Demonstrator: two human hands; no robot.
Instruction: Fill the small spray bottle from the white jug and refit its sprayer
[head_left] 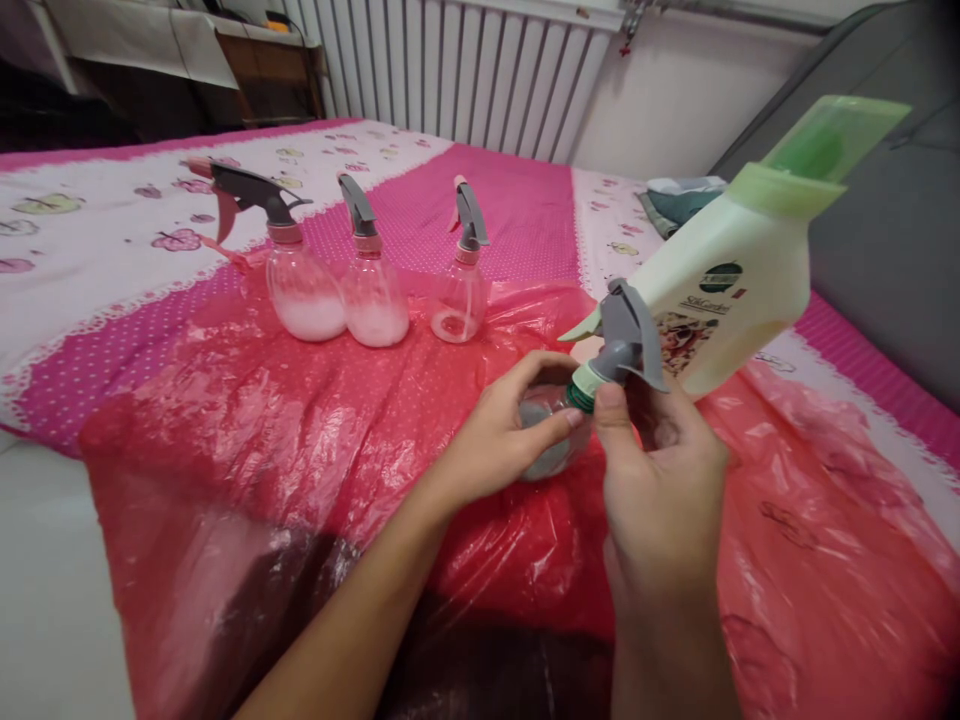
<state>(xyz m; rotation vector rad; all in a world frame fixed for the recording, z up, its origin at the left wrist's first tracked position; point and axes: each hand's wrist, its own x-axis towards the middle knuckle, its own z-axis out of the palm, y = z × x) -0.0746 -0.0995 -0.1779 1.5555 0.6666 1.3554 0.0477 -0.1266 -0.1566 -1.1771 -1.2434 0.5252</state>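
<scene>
A small clear spray bottle (551,450) with a grey trigger head (626,330) and pale green collar leans to the right between my hands. My left hand (510,420) is closed around its body, thumb near the neck. Closed at the collar is my right hand (664,460), its thumb against the neck just under the trigger head; some of its fingers are hidden behind. Green threads show below the collar. Right behind my right hand a large cream detergent bottle (750,260) with a green cap stands tilted.
Three pink-collared spray bottles stand farther back: one at left (304,300), one beside it (375,305), and one apart (459,305). Red plastic sheeting (300,450) covers part of the pink patterned bed (510,210). Folded cloth (679,200) lies at the back right, near a radiator (450,75).
</scene>
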